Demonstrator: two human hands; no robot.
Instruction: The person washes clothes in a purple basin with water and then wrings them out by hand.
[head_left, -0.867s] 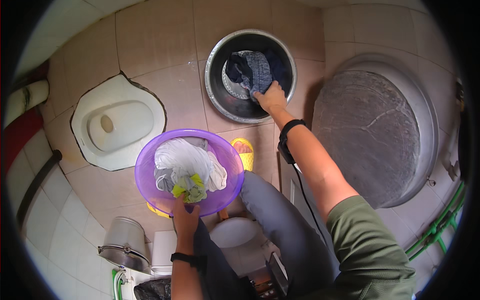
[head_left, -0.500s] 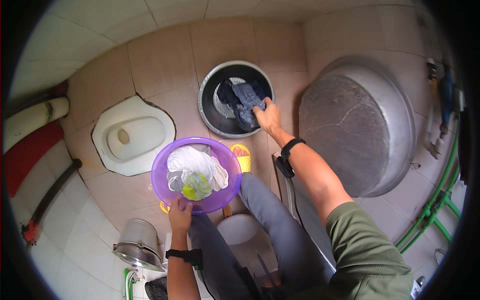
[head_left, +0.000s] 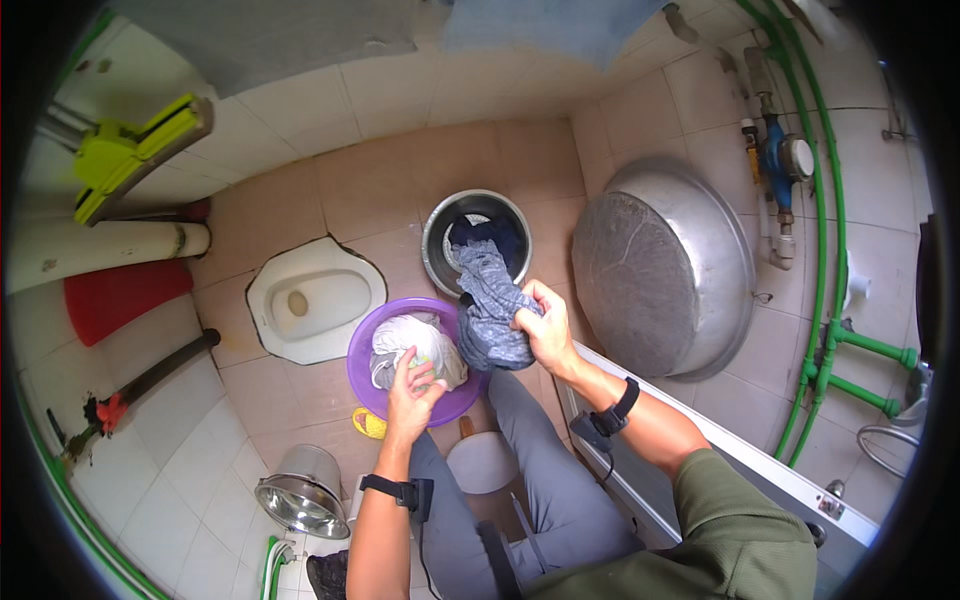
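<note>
My right hand point(head_left: 544, 328) grips a grey-blue piece of clothing point(head_left: 492, 300), bunched up and lifted between a dark round tub point(head_left: 432, 250) and a purple basin point(head_left: 358, 350). Its far end still trails over the tub's near side. Inside the tub lies dark navy cloth point(head_left: 508, 238). Over the near part of the purple basin hovers my left hand point(head_left: 410, 395), fingers spread and holding nothing. White and grey clothes point(head_left: 405, 340) lie in this basin, partly hidden by that hand.
A squat toilet point(head_left: 320, 335) is set in the tiled floor at left. The large metal tub point(head_left: 640, 270) leans on the right wall. Green pipes point(head_left: 830, 370) run along that wall. A metal bucket point(head_left: 300, 490) stands near left, and a lime-green squeegee-like tool point(head_left: 130, 160) hangs far left.
My right hand has lifted the grey-blue clothing out of the tub and drawn it nearer. My left hand has let go of the purple basin's rim and opened above it. The view has tilted up.
</note>
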